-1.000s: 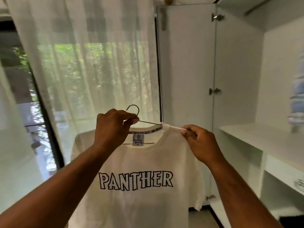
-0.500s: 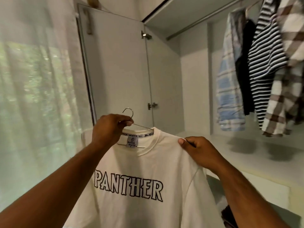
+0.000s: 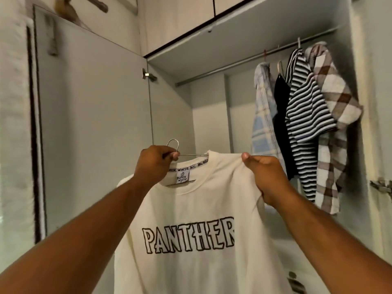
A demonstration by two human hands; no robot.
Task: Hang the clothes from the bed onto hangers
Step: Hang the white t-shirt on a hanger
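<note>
Up high, left hand (image 3: 153,164) grips the wire hanger (image 3: 172,145) at its hook, right hand (image 3: 265,177) pinches the cream PANTHER T-shirt (image 3: 191,240) shoulder, wardrobe rail (image 3: 244,60) overhead

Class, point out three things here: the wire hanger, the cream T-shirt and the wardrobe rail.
wire hanger (image 3: 193,154): head view, shoulder wire beside the collar.
cream T-shirt (image 3: 191,205): head view, on the chest above the lettering.
wardrobe rail (image 3: 222,68): head view, bare stretch near its left end.

Both arms reach forward and up; left hand (image 3: 153,165) grips the hanger (image 3: 191,154), right hand (image 3: 266,177) apparently pinches the shirt (image 3: 191,204)
</note>
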